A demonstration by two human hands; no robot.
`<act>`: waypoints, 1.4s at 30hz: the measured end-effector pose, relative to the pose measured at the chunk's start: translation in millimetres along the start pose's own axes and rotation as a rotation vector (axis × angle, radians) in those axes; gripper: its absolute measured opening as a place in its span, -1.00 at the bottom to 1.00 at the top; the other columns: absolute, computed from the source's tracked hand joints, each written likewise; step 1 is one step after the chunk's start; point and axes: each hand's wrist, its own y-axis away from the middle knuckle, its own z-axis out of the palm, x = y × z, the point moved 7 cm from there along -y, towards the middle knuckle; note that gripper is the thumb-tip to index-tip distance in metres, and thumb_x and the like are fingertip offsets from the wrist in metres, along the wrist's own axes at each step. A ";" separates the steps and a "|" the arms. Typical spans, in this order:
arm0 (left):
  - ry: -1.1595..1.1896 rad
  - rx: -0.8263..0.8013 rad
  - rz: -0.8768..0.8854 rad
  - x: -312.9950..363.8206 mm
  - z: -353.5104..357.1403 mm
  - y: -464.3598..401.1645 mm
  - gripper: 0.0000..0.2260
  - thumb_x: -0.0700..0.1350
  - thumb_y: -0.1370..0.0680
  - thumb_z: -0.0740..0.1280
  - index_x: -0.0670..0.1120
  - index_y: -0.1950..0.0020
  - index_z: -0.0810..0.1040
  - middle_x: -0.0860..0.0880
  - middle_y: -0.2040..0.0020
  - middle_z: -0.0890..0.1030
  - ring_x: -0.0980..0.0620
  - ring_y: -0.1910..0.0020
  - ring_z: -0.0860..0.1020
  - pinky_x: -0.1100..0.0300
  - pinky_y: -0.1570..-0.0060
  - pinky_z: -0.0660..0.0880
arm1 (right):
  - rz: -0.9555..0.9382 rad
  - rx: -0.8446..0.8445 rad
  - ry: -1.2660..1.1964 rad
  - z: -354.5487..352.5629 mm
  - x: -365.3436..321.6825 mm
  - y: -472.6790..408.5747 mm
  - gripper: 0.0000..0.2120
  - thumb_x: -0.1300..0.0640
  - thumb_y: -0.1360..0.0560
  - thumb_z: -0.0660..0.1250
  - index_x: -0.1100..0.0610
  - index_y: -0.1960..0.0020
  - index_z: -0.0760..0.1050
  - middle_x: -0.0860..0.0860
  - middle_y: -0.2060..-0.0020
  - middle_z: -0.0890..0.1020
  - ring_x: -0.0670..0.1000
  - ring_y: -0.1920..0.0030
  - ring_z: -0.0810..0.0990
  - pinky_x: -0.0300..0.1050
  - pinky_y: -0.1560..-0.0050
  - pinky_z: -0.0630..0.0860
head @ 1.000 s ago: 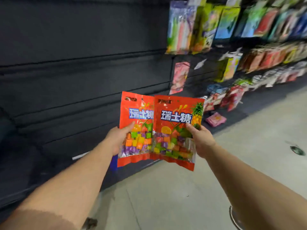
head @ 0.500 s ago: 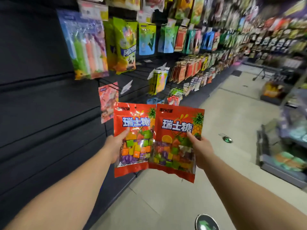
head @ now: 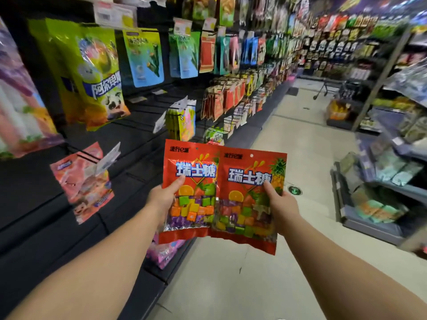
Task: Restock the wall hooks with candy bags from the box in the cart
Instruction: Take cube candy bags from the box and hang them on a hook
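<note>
Left hand (head: 161,199): I grip the left candy bag (head: 190,190) at its left edge, thumb on the front, other fingers hidden behind.
Right hand (head: 283,209): I pinch the right candy bag (head: 250,199) at its right edge the same way, thumb just under the printed name.
Where the bags are: both upright, long axis vertical, held out in front of me over the aisle floor (head: 265,273); the right bag overlaps the left one's inner edge.
Hang holes: at the top edges, above my fingers; the right bag's hole (head: 251,155) is plain, the left one's is faint.
Wall hooks (head: 138,122): to the left and ahead of the bags, prongs pointing into the aisle; near, not touching.
Nearer hand: the left, by my reading.
Next move: I judge a bag must go leftward, top first, hole onto a bare prong.
Cart and box: not in view.
</note>
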 end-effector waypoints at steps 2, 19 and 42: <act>-0.012 0.006 -0.001 -1.5 18.2 -22.1 -0.70 0.04 -0.50 0.51 -0.15 -0.08 0.67 -0.18 0.07 0.74 -0.20 0.10 0.71 -0.03 0.19 0.68 | 0.005 -0.016 -0.002 -2.4 -5.2 -31.3 -0.73 -0.16 -0.50 0.40 0.03 -0.03 0.53 0.06 0.04 0.69 0.16 0.02 0.68 0.21 -0.06 0.62; 0.089 0.196 0.046 18.9 179.2 -184.2 -0.70 0.01 -0.51 0.49 -0.17 -0.11 0.67 -0.20 0.03 0.74 -0.22 0.05 0.71 -0.08 0.02 0.65 | 0.024 -0.328 0.114 -11.0 -103.9 -319.1 -0.78 -0.11 -0.49 0.43 0.03 0.10 0.54 0.10 0.03 0.70 0.18 0.03 0.68 0.17 -0.07 0.61; 0.185 0.411 -0.024 39.6 186.8 -405.0 -0.69 -0.02 -0.51 0.46 -0.19 -0.15 0.65 -0.23 0.00 0.73 -0.18 0.13 0.71 -0.26 -0.14 0.57 | 0.120 -0.500 0.213 160.0 -123.8 -586.8 -0.76 -0.01 -0.50 0.45 0.16 0.00 0.60 0.11 0.12 0.72 0.14 0.14 0.71 0.02 0.16 0.64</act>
